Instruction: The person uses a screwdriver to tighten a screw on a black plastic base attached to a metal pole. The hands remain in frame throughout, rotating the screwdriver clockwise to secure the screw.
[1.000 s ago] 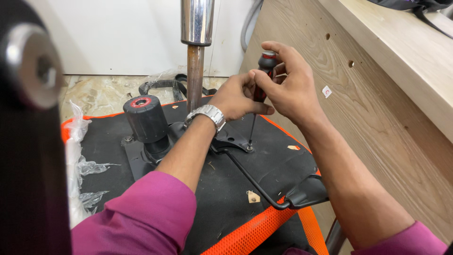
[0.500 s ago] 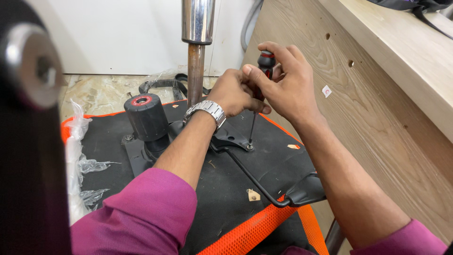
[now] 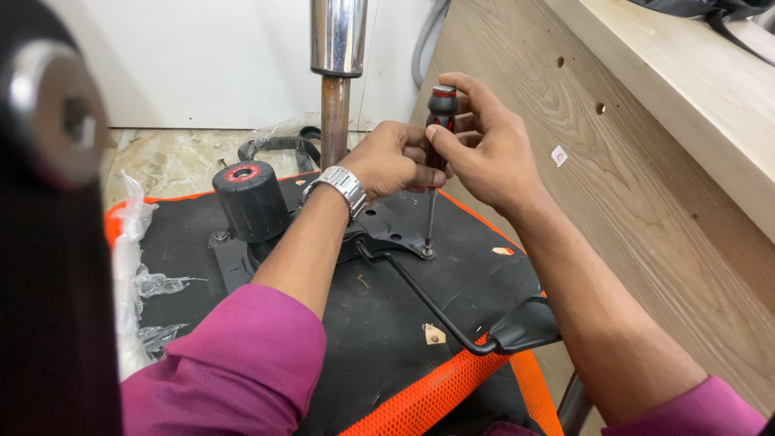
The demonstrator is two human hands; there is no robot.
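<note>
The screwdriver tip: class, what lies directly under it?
The screwdriver, held by both hands, stands on a screw in the black metal bracket, which lies on the seat underside. The screw's thread is hidden.

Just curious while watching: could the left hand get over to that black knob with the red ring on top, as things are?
Probably yes. The left hand grips the screwdriver beside the right hand, and the black knob stands uncovered just left of its forearm, nothing between them. It would have to release first.

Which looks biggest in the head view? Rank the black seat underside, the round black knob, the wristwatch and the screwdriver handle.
1. Black seat underside
2. Round black knob
3. Wristwatch and screwdriver handle look alike; unsure, since fingers hide part of the handle.
</note>
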